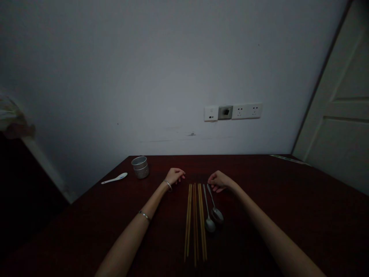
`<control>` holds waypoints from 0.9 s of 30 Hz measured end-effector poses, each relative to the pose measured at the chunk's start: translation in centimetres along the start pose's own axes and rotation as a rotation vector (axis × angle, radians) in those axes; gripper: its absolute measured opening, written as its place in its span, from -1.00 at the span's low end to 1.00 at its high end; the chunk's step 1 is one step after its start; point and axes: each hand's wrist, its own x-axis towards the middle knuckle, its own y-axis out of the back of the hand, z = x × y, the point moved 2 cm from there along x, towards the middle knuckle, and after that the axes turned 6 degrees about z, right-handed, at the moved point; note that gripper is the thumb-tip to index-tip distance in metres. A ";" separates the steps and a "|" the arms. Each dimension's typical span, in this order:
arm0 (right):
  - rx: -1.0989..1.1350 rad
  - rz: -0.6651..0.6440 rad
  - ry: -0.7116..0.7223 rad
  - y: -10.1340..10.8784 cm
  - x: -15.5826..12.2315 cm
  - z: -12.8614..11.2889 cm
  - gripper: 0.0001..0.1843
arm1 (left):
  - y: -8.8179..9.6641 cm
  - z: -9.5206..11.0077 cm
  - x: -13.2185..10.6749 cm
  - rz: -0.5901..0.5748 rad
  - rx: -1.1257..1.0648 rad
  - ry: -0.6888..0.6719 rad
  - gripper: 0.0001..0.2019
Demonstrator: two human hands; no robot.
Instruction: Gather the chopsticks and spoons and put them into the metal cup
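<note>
Several wooden chopsticks (195, 221) lie side by side on the dark red table (288, 215), running away from me. Right of them lie two metal spoons (212, 213), bowls toward me. My left hand (173, 176) rests on the table left of the chopsticks' far ends, fingers loosely curled, holding nothing. My right hand (219, 181) rests just beyond the spoon handles, fingers curled down, fingertips close to the handle tips; whether it touches them is unclear. Bracelets sit on my left wrist and forearm.
A metal cup (140, 167) stands at the far left of the table, with a white plastic spoon (114, 179) left of it. The wall behind carries a row of sockets (233, 112). A white door (340, 115) is at the right.
</note>
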 end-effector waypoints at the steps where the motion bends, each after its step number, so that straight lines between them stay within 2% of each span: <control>1: 0.005 0.012 0.003 0.0 0.0 0.0 -0.95 | 0.3 0.8 -0.1 0.005 0.003 -0.034 -0.83; 4: 0.021 0.084 0.036 0.3 0.4 0.4 -0.94 | 1.9 4.3 -1.0 0.028 -0.025 -0.169 -0.79; 8: 0.069 0.160 0.118 0.8 1.2 1.5 -0.91 | 5.3 10.1 -3.4 0.032 -0.035 -0.336 -0.73; 12: 0.101 0.174 0.167 1.1 1.8 2.5 -0.89 | 10.4 14.8 -5.8 0.131 0.049 -0.464 -0.73; 15: 0.110 0.187 0.182 1.1 2.0 2.9 -0.89 | 15.3 15.9 -6.7 0.269 0.141 -0.509 -0.73; 17: 0.135 0.195 0.210 1.1 2.0 3.1 -0.89 | 18.8 15.0 -6.6 0.360 0.228 -0.471 -0.73; 19: 0.152 0.203 0.227 1.0 2.1 3.2 -0.90 | 22.4 12.8 -6.0 0.463 0.306 -0.382 -0.75; 22: 0.149 0.213 0.220 1.0 2.1 3.2 -0.90 | 27.4 7.7 -5.0 0.565 0.438 -0.158 -0.80; 24: 0.139 0.220 0.204 0.9 2.1 3.2 -0.90 | 30.2 3.7 -4.9 0.641 0.459 0.061 -0.83; 25: 0.134 0.223 0.199 0.9 2.2 3.3 -0.90 | 31.3 1.7 -5.1 0.670 0.442 0.177 -0.85; 27: 0.124 0.229 0.205 0.8 2.3 3.5 -0.90 | 33.0 -1.6 -6.0 0.684 0.435 0.286 -0.86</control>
